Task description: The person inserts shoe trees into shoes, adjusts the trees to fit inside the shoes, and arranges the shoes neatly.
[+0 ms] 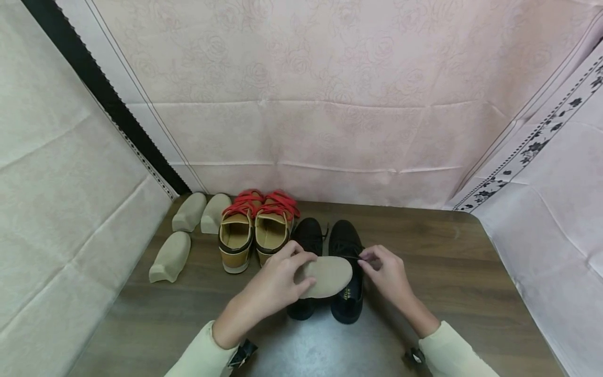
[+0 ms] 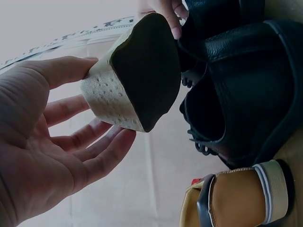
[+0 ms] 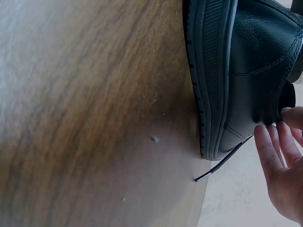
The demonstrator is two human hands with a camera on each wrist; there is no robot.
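Note:
My left hand (image 1: 278, 277) grips a beige shoe tree (image 1: 327, 276) between thumb and fingers, above the pair of black lace-up shoes. In the left wrist view the shoe tree (image 2: 106, 97) shows its dark end face. The left black shoe (image 1: 308, 234) is partly covered by it. My right hand (image 1: 386, 272) is at the right black shoe (image 1: 347, 309), pinching the edge of its opening near the laces. A loose black lace (image 3: 220, 163) hangs beside these fingers (image 3: 267, 151) in the right wrist view.
Left of the black shoes stand two tan shoes (image 1: 235, 260) with red laces (image 1: 280, 204). Three more beige shoe trees (image 1: 170, 256) lie at the far left of the wooden table (image 1: 438, 262). Patterned cloth (image 1: 306, 136) hangs along the back and sides.

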